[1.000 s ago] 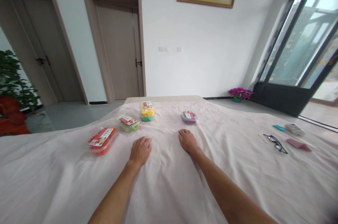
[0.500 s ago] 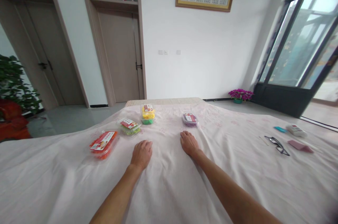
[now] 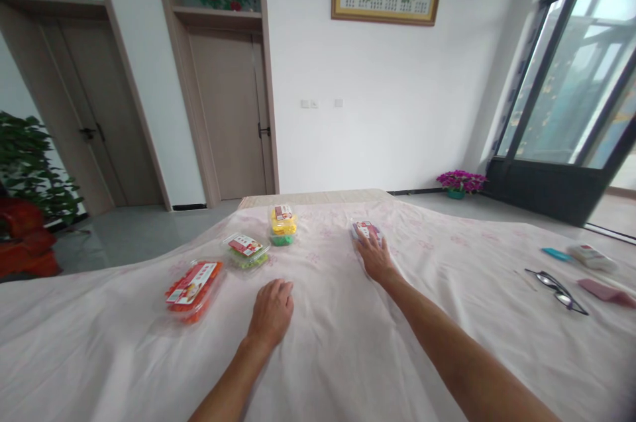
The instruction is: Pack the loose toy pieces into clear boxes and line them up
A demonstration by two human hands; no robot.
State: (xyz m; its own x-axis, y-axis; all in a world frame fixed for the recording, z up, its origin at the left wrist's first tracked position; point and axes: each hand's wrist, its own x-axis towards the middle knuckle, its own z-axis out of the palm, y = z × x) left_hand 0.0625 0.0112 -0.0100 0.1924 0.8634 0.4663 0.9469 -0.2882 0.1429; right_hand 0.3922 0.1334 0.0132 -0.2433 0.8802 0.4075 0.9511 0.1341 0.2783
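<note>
My right hand (image 3: 376, 258) reaches forward with its fingers spread over the near part of a clear plastic box with purple contents (image 3: 366, 229). The fingers touch the labelled lid and hide part of it. My left hand (image 3: 271, 309) rests palm down on the pale cloth (image 3: 318, 356), fingers slightly bent, holding nothing. Left of it lie a clear box of orange-red pieces (image 3: 193, 291) and a box of green pieces (image 3: 247, 250). Farther back stands a box with yellow above green (image 3: 283, 226). All of these bear red-and-white labels.
Eyeglasses (image 3: 556, 291), a pink cloth (image 3: 606, 292), a blue flat item (image 3: 556, 254) and a white packet (image 3: 592, 257) lie at the right. Magenta flowers (image 3: 461, 181) stand on the floor beyond. A wooden door (image 3: 226, 110) is behind the table.
My right hand has moved forward from the cloth onto the purple box. My left hand stays on the cloth. The view has shifted slightly.
</note>
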